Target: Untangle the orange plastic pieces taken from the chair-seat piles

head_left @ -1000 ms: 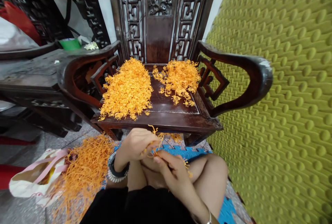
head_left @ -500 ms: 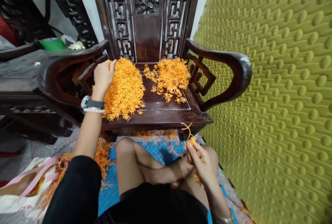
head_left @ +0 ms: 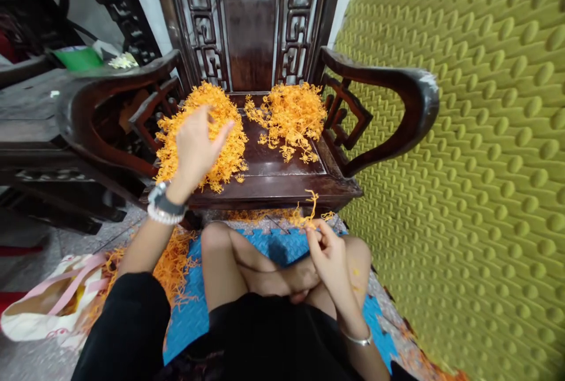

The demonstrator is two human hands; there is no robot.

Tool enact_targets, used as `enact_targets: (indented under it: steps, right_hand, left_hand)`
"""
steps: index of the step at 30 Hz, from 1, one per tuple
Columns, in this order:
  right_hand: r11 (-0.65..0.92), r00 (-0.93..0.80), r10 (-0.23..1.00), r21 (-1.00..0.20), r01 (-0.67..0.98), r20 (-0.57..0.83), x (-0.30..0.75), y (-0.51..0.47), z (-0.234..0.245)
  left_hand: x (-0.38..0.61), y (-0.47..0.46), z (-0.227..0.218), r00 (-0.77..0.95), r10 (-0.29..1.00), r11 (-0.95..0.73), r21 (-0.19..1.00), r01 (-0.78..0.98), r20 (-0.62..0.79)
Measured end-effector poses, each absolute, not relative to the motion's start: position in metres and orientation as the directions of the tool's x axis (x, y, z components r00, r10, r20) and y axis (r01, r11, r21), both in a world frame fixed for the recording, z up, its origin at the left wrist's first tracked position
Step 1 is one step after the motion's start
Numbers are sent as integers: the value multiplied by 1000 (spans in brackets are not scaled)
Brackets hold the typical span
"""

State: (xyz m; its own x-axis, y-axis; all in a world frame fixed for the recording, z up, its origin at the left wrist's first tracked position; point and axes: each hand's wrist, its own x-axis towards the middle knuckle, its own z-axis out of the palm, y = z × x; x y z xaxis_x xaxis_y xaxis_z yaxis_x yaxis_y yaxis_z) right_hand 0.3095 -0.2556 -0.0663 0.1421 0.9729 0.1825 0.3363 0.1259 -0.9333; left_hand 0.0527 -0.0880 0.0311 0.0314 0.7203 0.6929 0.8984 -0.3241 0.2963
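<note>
Two heaps of small orange plastic pieces lie on the dark carved wooden chair seat (head_left: 282, 184): a big left heap (head_left: 200, 133) and a smaller right heap (head_left: 291, 116). My left hand (head_left: 198, 145) hovers over the left heap with fingers spread, slightly blurred, holding nothing I can see. It wears a watch and a bead bracelet. My right hand (head_left: 326, 251) is over my right knee, fingers pinched on an orange plastic strip (head_left: 309, 213) that sticks up from it.
A pile of orange strips (head_left: 172, 257) lies on the floor at my left beside a white bag with pink handles (head_left: 48, 304). A blue mat (head_left: 273, 248) is under my crossed legs. A green bumpy wall (head_left: 463, 163) stands at right, a dark table (head_left: 39, 104) at left.
My left hand went from my lap up to the far edge of the left heap, then back to its middle with fingers spread. My right hand kept the strip and moved rightward.
</note>
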Motion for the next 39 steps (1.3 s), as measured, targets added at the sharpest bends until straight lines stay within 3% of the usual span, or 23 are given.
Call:
enact_targets:
  steps: [2, 4, 7, 9, 11, 14, 16, 18, 20, 22, 25, 28, 31, 35, 39]
  right_hand:
    - [124, 81, 983, -926, 357, 163, 301, -257, -65]
    - [142, 3, 988, -919, 369, 154, 293, -259, -64]
    - [176, -118, 983, -908, 380, 141, 287, -263, -62]
    - [183, -178, 977, -895, 407, 119, 289, -267, -61]
    - [192, -224, 969, -879, 436, 100, 294, -271, -58]
    - [258, -395, 914, -882, 393, 91, 309, -279, -49]
    - [325, -527, 843, -882, 341, 108, 323, -284, -42]
    - [393, -557, 813, -866, 309, 170, 342, -285, -36]
    - [397, -435, 867, -864, 311, 242, 361, -282, -35]
    - [274, -190, 957, -900, 340, 219, 375, -276, -37]
    - [106, 23, 993, -948, 299, 118, 375, -264, -45]
    - [32, 4, 999, -984, 176, 33, 354, -251, -55]
    - [-35, -34, 999, -999, -16, -35, 329, -233, -63]
    - [-33, -110, 994, -967, -253, -5, 301, -213, -58]
    - [-33, -292, 955, -966, -258, 45, 276, -208, -41]
  left_hand:
    - [82, -139, 19, 280, 736, -535, 277, 798, 616]
    - [105, -184, -2, 519, 672, -705, 242, 666, 529]
    - [118, -226, -34, 706, 589, -792, 107, 602, 393]
    - [113, -238, -44, 765, 551, -825, 83, 558, 334]
    - [101, -246, -41, 782, 533, -845, 148, 515, 323]
    - [76, -260, -25, 738, 594, -790, 406, 460, 320]
    - [55, -270, -12, 617, 706, -681, 573, 456, 347]
    - [33, -273, -1, 421, 803, -592, 644, 485, 421]
    - [12, -262, 8, 205, 845, -518, 660, 544, 494]
    - [-3, -236, 12, 96, 895, -390, 657, 645, 436]
    - [-9, -177, 8, 9, 954, -169, 516, 840, 298]
    - [1, -127, 1, 56, 958, -197, 503, 842, 280]
    - [20, -112, -1, 223, 941, -339, 700, 628, 256]
    - [51, -141, 4, 473, 864, -349, 880, 322, 170]
    - [72, -181, 10, 687, 722, -373, 882, 288, 81]
